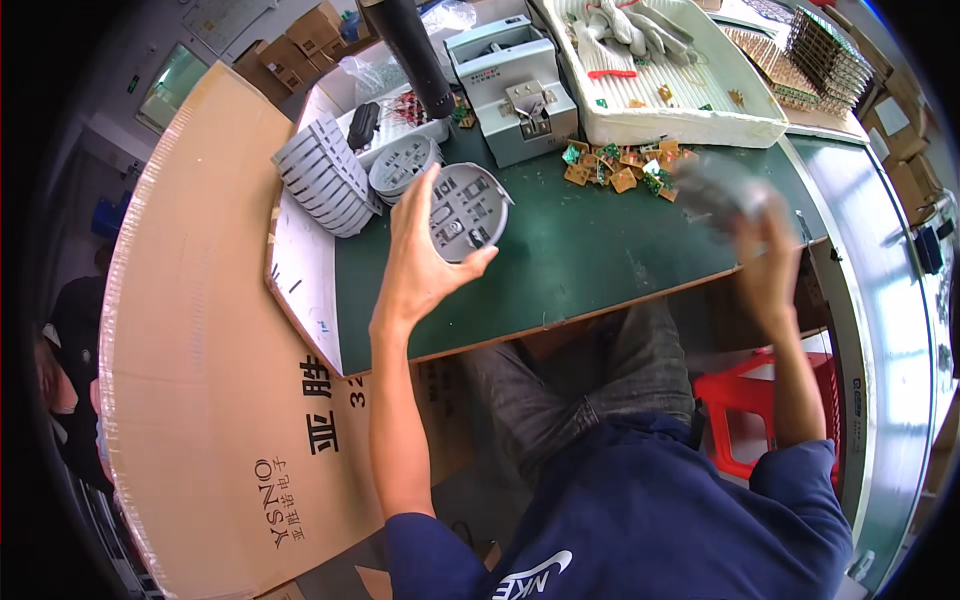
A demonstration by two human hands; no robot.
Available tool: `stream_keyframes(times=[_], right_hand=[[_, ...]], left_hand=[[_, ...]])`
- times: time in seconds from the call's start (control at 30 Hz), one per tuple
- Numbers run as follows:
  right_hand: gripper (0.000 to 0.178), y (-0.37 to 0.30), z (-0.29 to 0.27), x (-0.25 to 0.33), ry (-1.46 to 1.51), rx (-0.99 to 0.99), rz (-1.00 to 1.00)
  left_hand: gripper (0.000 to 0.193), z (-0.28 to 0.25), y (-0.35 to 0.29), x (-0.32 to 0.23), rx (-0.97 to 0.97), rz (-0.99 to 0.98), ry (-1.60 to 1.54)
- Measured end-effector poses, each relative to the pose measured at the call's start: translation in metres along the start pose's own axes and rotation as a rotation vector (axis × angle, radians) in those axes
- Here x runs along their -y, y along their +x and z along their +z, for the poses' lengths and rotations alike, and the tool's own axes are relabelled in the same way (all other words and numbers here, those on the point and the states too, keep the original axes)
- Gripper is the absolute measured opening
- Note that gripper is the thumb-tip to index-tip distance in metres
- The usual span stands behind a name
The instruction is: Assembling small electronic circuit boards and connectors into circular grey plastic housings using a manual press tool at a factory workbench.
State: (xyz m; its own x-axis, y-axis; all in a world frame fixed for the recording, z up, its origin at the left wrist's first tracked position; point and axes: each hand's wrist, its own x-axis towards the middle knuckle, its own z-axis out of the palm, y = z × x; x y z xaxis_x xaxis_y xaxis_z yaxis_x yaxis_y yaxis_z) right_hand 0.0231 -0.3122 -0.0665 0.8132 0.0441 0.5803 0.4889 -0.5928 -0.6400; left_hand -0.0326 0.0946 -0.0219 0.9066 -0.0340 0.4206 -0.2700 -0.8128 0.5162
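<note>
Work only partway: left hand (425,265) gripping one round grey disc (466,212), many grey discs (325,175) stacked at ten o'clock, right hand (765,245) blurred, hold unclear.

right hand (765,240) motion-blurred, grey object (715,190) indistinct

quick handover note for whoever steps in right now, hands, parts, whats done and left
Left hand: holds one round grey plastic disc upright above the green mat.
Right hand: motion-blurred, holds a greyish item too blurred to identify.
Row of grey discs on edge, far left of the mat; small circuit boards lie loose by the white tray.
Done or left: cannot tell.
</note>
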Motion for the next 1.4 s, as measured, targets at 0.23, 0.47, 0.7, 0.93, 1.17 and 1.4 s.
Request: stream_keyframes(times=[0.23,0.47,0.7,0.93,1.17,1.4], right_hand=[[0.045,0.026,-0.235,-0.262,-0.267,-0.412,0.688],[0.045,0.016,-0.277,-0.290,-1.429,-0.220,0.258],[0.045,0.053,0.009,0.012,-0.395,0.299,-0.139],[0.042,0.050,0.069,-0.023,-0.474,0.210,-0.290],[0.034,0.048,0.057,-0.008,-0.275,0.077,-0.302],[0.034,0.058,0.064,0.002,-0.060,0.177,-0.129]], left_hand=[[0.106,0.030,-0.010,-0.018,0.119,0.081,-0.121],[0.083,0.057,-0.018,-0.016,0.161,-0.198,-1.649],[0.088,0.052,-0.021,-0.024,0.200,-0.282,-1.929],[0.091,0.041,-0.030,-0.025,0.167,-0.241,-1.941],[0.087,0.045,-0.032,-0.016,0.162,-0.218,-1.774],[0.074,0.075,-0.029,-0.031,0.098,-0.061,-0.064]])
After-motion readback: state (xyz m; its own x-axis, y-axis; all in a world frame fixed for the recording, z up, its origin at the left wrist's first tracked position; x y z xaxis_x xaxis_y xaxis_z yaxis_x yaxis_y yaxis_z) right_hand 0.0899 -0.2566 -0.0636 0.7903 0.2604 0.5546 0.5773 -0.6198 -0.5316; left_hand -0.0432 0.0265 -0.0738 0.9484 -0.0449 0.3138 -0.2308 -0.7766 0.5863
